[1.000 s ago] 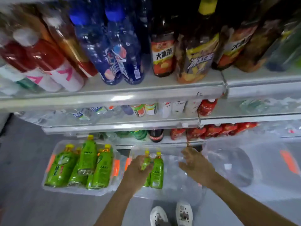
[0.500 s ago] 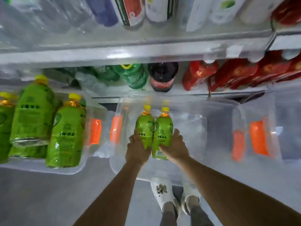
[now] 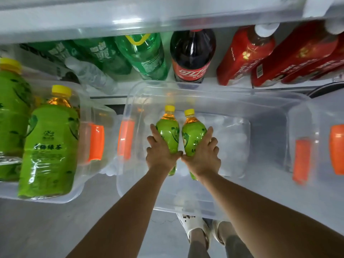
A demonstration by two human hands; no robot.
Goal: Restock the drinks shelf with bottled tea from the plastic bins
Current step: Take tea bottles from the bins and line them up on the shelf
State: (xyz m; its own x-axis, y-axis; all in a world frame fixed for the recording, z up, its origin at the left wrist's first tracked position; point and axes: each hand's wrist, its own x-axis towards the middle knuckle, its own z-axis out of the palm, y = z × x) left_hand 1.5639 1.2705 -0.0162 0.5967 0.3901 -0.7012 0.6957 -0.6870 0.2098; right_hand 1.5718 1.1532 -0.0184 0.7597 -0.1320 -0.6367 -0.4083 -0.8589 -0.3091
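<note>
Far left: a clear plastic bin (image 3: 81, 190) on the floor, holding large green-labelled tea bottles with yellow caps, the nearest one (image 3: 50, 146) standing upright against the bin's right wall. An orange handle clip (image 3: 96, 142) on that wall.

Just beside it: a second clear bin (image 3: 130, 101), with its own orange clip (image 3: 126, 139) on the left wall. Inside, two smaller green tea bottles, side by side and touching, caps pointing toward the shelf.

Left hand (image 3: 161, 153) wrapped around the left bottle (image 3: 167, 133), fingers curled on its outer side, thumb across the front. Right hand (image 3: 202, 155) clamped the same way on the right bottle (image 3: 193, 135), fingers curled over its outer side. Thumbs of both hands meeting between the two bottles. Bottle bases hidden behind the hands; cannot tell whether lifted or resting on the bin floor.

Above, on the lowest shelf (image 3: 186, 82): green soda bottles (image 3: 147, 54) at left, a dark cola bottle (image 3: 191, 54) in the middle, red-labelled bottles (image 3: 243, 54) at right.

Far right: a third clear bin (image 3: 297, 116) with orange clips (image 3: 301, 161) facing each other across its neighbour's wall.

Bottom centre: white shoes (image 3: 193, 226) on grey floor, just beside the middle bin's near edge.
</note>
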